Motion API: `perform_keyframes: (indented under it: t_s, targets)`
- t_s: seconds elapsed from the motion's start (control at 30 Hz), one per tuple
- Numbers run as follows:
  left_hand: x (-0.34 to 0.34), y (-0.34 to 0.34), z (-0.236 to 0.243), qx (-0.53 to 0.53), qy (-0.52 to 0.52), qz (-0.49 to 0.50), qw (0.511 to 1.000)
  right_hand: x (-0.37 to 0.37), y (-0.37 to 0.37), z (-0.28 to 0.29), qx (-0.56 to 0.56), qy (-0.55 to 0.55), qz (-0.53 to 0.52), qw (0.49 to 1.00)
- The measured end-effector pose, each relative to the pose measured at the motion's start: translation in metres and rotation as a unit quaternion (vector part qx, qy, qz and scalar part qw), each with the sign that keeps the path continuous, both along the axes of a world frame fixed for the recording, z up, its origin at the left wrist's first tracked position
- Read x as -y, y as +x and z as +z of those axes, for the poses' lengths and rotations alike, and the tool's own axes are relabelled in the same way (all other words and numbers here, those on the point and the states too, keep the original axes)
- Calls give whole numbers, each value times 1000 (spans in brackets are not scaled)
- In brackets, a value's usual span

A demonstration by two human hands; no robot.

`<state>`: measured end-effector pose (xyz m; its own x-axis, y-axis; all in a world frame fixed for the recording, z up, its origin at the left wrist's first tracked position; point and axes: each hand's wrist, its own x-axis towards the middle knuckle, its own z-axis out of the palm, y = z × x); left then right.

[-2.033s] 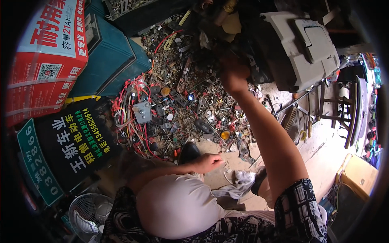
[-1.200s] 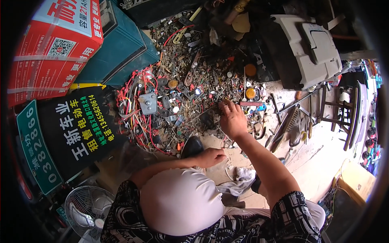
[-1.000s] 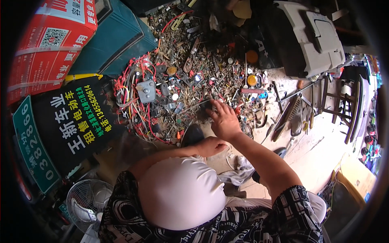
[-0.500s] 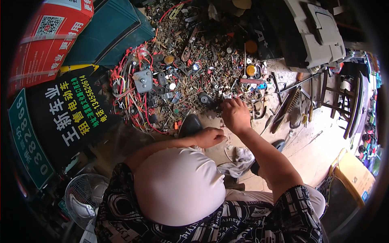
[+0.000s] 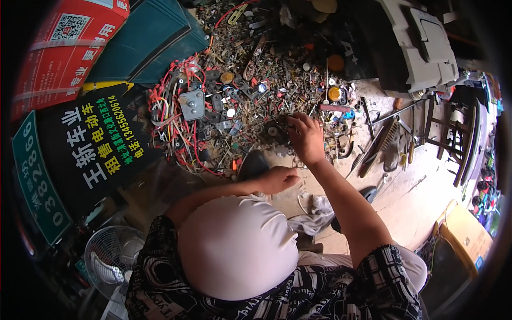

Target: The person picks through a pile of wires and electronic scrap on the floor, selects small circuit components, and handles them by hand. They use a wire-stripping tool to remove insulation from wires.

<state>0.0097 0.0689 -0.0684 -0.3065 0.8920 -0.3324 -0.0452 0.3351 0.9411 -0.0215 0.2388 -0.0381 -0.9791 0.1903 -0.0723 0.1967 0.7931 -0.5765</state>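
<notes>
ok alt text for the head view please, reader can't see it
A person's right hand, fingers bent, is at the near edge of a hardware scrap heap; the left hand, loosely curled, is nearer the torso. Tangled red and white wires lie at left.

two hands [image 5: 307, 140]; one parts heap [image 5: 272, 88]; one fan [image 5: 113, 261]

Loose parts [image 5: 284, 89] lie between wires [image 5: 161, 111] and brush [image 5: 386, 137].
</notes>
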Motion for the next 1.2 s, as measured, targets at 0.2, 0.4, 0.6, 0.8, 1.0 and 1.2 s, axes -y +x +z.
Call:
perform_keyframes:
  t_s: [0.2,0.4,0.6,0.8,1.0,1.2]
  targets:
    - [-1,2,-1,28,17,64,997,-10,39,8,-15,-326,-214,921]
    - [-1,-10,-11,422,-19,154,893,2,93,19,50,-383,-241,890]
    - [0,-25,5,530,-104,198,818,17,90,61,20,-201,1,979]
    - [-2,-19,-4,474,-92,164,860,11,55,41,71,-181,-53,980]
    - [-6,-22,2,311,-101,46,944,21,-13,23,40,-90,60,993]
    - [-4,-7,6,275,-92,47,956,29,-44,0,58,56,135,988]
